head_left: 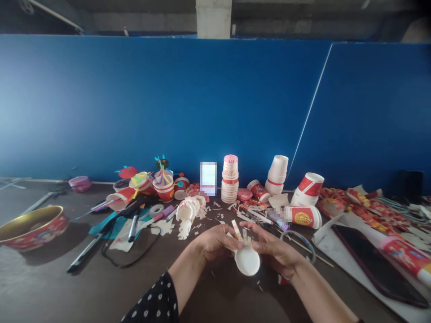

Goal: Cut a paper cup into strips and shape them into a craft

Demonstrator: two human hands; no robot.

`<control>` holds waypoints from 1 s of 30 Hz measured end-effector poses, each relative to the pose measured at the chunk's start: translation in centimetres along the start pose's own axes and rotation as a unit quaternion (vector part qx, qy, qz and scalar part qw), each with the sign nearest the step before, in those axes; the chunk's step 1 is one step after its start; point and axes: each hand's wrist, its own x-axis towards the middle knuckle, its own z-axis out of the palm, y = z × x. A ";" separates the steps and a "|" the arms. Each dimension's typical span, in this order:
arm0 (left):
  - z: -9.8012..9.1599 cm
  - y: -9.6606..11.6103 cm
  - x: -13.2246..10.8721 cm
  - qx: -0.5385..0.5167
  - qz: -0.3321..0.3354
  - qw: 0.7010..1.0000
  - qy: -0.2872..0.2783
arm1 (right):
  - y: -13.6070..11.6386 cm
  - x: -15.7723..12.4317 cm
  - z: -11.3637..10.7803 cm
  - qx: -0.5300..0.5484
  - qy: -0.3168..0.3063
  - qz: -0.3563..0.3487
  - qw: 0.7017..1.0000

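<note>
Between my two hands is a cut paper cup (248,260), its round white base facing me and narrow strips standing up from its far side. My left hand (220,242) grips its left edge, thumb near the strips. On the other side my right hand (274,249) has its thumb against the rim, the other fingers curled behind and partly hidden. Beyond my left hand lies a row of white cut cup pieces (188,213) with jagged strips. Small paper scraps (220,217) are scattered on the dark table past my fingers.
Stacked paper cups (230,181) stand at the back, with more white cups (278,175) to their right. A tipped red cup (305,217) and a phone (379,264) lie at right. At left are a gold-lined bowl (55,224), a marker (134,225) and decorated cups (164,186).
</note>
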 end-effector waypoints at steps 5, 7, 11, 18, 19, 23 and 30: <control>0.3 -0.2 -0.2 0.015 -0.004 0.999 -0.052 | 0.2 0.0 -0.2 0.001 -0.027 0.002 1.000; 0.3 -0.2 -0.2 0.017 -0.013 0.997 -0.073 | 0.2 0.0 -0.4 -0.008 -0.036 0.007 0.999; 0.6 -0.2 -0.4 0.018 -0.018 0.995 -0.095 | 0.2 0.0 -0.7 -0.011 -0.060 0.003 0.998; 1.1 -0.1 -0.4 0.005 -0.009 0.996 -0.093 | 0.0 0.0 -0.5 -0.012 -0.056 0.007 0.998; 1.1 -0.2 -0.4 0.005 -0.006 0.996 -0.091 | 0.0 0.0 -0.4 -0.012 -0.051 0.006 0.999; 1.1 -0.2 -0.3 0.012 0.009 0.998 -0.066 | 0.0 0.1 -0.2 0.000 -0.011 -0.003 1.000; 0.7 -0.1 0.1 -0.037 0.052 0.997 0.050 | -0.1 0.7 -0.4 0.039 0.123 -0.031 0.991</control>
